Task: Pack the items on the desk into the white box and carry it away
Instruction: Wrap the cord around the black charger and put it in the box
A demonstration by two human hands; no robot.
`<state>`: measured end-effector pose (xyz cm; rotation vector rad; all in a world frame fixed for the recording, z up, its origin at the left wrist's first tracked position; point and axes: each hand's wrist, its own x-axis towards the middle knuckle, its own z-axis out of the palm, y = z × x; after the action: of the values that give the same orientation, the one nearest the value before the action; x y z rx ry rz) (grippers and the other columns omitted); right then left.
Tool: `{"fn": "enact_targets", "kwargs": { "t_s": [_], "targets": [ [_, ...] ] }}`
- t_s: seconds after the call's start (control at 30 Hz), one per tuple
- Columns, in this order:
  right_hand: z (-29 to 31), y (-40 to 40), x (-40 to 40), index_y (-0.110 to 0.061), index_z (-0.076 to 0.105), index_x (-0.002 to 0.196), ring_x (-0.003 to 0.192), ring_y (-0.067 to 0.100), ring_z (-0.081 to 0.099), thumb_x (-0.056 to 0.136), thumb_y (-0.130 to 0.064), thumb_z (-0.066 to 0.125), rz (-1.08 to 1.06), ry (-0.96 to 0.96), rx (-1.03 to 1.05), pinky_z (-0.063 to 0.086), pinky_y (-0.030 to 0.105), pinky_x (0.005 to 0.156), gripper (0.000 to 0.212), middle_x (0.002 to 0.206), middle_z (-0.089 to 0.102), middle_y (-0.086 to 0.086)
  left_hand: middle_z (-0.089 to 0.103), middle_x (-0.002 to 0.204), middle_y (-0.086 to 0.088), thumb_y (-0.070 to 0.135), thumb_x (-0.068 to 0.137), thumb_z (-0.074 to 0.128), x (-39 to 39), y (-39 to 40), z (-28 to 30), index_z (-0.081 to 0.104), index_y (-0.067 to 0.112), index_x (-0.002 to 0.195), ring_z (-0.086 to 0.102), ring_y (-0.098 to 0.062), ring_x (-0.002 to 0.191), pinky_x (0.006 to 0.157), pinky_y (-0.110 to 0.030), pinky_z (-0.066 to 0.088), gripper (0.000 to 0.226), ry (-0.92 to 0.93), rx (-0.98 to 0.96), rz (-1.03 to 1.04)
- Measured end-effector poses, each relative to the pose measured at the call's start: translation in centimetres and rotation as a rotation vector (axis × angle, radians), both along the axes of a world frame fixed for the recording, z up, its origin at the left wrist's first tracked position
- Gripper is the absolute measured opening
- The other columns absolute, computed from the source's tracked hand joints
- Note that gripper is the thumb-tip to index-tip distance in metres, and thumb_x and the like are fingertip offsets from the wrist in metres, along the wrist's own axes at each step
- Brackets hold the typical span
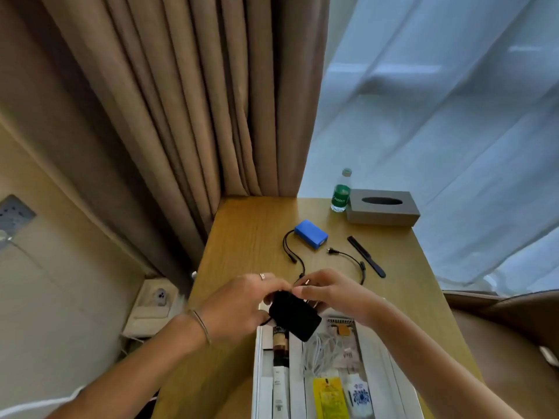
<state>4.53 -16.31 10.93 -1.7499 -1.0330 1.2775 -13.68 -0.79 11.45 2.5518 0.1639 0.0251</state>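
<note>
A black pouch (295,317) hangs over the far end of the white box (257,373), held by both hands. My left hand (239,300) grips its left top edge and my right hand (329,293) pinches its right top edge. Inside the box lie a dark tube (280,343), a white cable (320,352), a yellow packet (328,396) and a white-and-blue sachet (360,394). On the wooden desk (248,237) beyond the hands sit a blue battery pack (311,234) with black leads (290,249), a loose black cable (351,258) and a black comb (366,257).
A green-labelled water bottle (341,192) and a grey tissue box (382,207) stand at the desk's far right. Brown curtains (181,101) hang behind, sheer white curtain (438,116) to the right. A phone (159,297) rests on a low shelf at left. A chair (508,322) is at right.
</note>
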Motion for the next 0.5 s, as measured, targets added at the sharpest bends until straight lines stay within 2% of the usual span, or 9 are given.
{"fn": "enact_targets", "kwargs": {
  "t_s": [0.17, 0.27, 0.37, 0.43, 0.5],
  "targets": [
    [-1.1, -1.6, 0.2, -0.014, 0.075, 0.108, 0.1, 0.031, 0.072, 0.095, -0.036, 0.066, -0.086, -0.007, -0.007, 0.055, 0.049, 0.093, 0.028, 0.104, 0.075, 0.017, 0.05, 0.12, 0.03, 0.008, 0.081, 0.073, 0.7, -0.8, -2.8, 0.046, 0.05, 0.132, 0.054, 0.008, 0.107, 0.086, -0.017, 0.052, 0.072, -0.02, -0.045, 0.016],
    [-2.3, -3.0, 0.5, -0.015, 0.075, 0.106, 0.104, 0.038, 0.069, 0.093, -0.04, 0.067, -0.122, -0.05, -0.077, 0.053, 0.057, 0.097, 0.029, 0.105, 0.074, 0.018, 0.05, 0.124, 0.029, 0.018, 0.084, 0.073, 0.9, -1.0, -4.6, 0.043, 0.049, 0.138, 0.054, 0.006, 0.114, 0.095, -0.018, 0.049, 0.069, -0.043, -0.142, 0.07],
    [-3.6, -4.5, 0.9, -0.018, 0.075, 0.107, 0.1, 0.028, 0.072, 0.094, -0.037, 0.066, -0.157, -0.068, -0.143, 0.057, 0.051, 0.094, 0.024, 0.103, 0.077, 0.011, 0.053, 0.123, 0.021, 0.03, 0.09, 0.067, 0.7, -0.8, -6.7, 0.047, 0.043, 0.139, 0.054, 0.005, 0.114, 0.096, -0.023, 0.052, 0.055, -0.074, -0.155, 0.193],
    [-4.5, -5.5, 1.0, -0.021, 0.075, 0.104, 0.095, 0.019, 0.073, 0.094, -0.033, 0.067, -0.164, -0.067, -0.168, 0.061, 0.041, 0.089, 0.017, 0.099, 0.078, 0.004, 0.054, 0.126, 0.016, 0.026, 0.092, 0.065, 0.4, -0.6, -8.4, 0.051, 0.036, 0.137, 0.06, -0.006, 0.109, 0.09, -0.026, 0.056, 0.048, -0.065, -0.096, 0.294],
    [-5.6, -6.4, 0.7, -0.021, 0.075, 0.102, 0.094, 0.017, 0.072, 0.094, -0.03, 0.068, -0.156, -0.073, -0.198, 0.061, 0.037, 0.088, 0.014, 0.097, 0.077, 0.002, 0.056, 0.123, 0.012, 0.017, 0.09, 0.067, 0.0, -0.7, -9.9, 0.057, 0.031, 0.131, 0.063, -0.011, 0.099, 0.08, -0.028, 0.06, 0.044, -0.058, -0.056, 0.382]
  ]
}}
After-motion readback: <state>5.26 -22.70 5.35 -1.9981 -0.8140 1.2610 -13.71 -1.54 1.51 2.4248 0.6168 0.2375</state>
